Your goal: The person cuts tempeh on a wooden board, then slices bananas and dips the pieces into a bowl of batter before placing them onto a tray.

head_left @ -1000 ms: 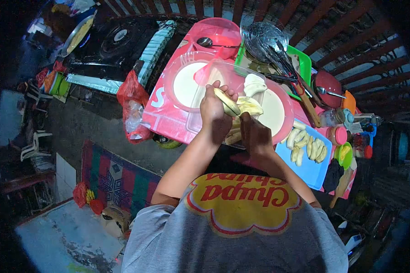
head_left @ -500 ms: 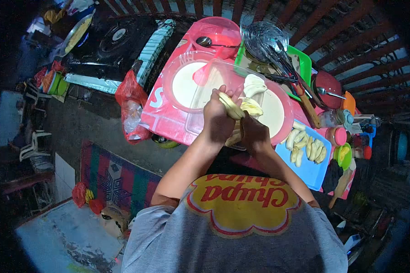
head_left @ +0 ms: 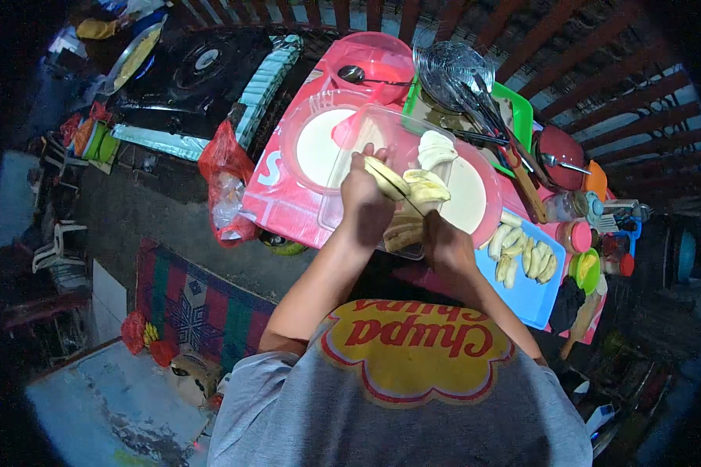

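My left hand (head_left: 366, 194) is wrapped round a peeled banana (head_left: 387, 178), holding it above a clear plastic container (head_left: 337, 167). Facing it, my right hand (head_left: 446, 243) is closed on a thin dark knife (head_left: 401, 191), whose blade lies against the banana. Sliced bananas (head_left: 426, 188) lie just beyond my hands, with a paler fanned piece (head_left: 437, 148) farther back. More banana shows low in the container, partly hidden between my hands. Bowls of pale batter (head_left: 317, 148) stand on both sides of the container.
A blue tray (head_left: 533, 300) with several peeled bananas is at the right. Behind are a pink bowl with a ladle, a green tray (head_left: 522, 109) with utensils, and jars. A black stove (head_left: 187, 93) with a pan stands at the left, near a red plastic bag (head_left: 230, 187).
The banana in my left hand now shows a dark blade line along it. My right hand has shifted slightly right and down, and the sliced bananas beyond show more.
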`<act>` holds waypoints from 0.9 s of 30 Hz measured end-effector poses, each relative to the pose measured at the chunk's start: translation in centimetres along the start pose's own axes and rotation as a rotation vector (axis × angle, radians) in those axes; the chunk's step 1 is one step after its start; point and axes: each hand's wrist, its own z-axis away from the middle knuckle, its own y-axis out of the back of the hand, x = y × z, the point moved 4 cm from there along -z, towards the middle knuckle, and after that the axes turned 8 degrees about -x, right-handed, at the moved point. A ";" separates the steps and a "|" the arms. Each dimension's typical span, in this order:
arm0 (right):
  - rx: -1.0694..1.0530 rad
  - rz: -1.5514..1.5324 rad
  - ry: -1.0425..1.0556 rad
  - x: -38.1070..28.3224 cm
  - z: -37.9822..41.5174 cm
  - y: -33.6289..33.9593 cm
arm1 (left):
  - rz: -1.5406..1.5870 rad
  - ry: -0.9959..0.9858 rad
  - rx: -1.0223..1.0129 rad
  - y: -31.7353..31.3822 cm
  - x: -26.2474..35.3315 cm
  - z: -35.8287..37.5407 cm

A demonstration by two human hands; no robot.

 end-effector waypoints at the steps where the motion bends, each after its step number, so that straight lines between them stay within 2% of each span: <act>1: -0.086 0.064 -0.106 0.3 0.8 0.3 | 0.018 -0.036 0.022 0.2 0.5 -0.3; 2: -0.172 0.128 -0.212 0.5 1.4 0.6 | 0.020 -0.042 0.023 0.2 0.8 -0.5; 6: -0.158 0.124 -0.205 -1.4 1.9 1.6 | 0.092 -0.088 0.038 0.1 0.8 -0.4; 8: -0.007 0.091 -0.060 -2.2 1.3 1.6 | 0.065 -0.097 0.020 -0.3 0.4 -0.3; 11: -0.096 0.076 -0.115 -2.9 0.7 1.9 | 0.033 -0.139 -0.009 -0.8 0.4 0.2; 14: 0.000 -0.038 -0.046 -2.9 0.8 1.7 | -0.011 -0.166 0.009 -0.9 0.5 0.4; 18: -0.035 0.068 -0.043 -3.1 0.5 1.5 | -0.007 -0.194 0.011 -0.5 0.4 0.3; 21: -0.118 -0.095 -0.169 -2.7 0.3 1.0 | -0.015 -0.201 -0.007 -0.4 0.4 0.1; 23: -0.013 -0.060 -0.030 -3.3 0.5 1.2 | -0.016 -0.204 -0.013 -0.4 0.5 0.1; 27: 0.007 -0.074 -0.128 -3.6 0.1 1.0 | -0.027 -0.170 -0.002 -0.7 0.2 1.0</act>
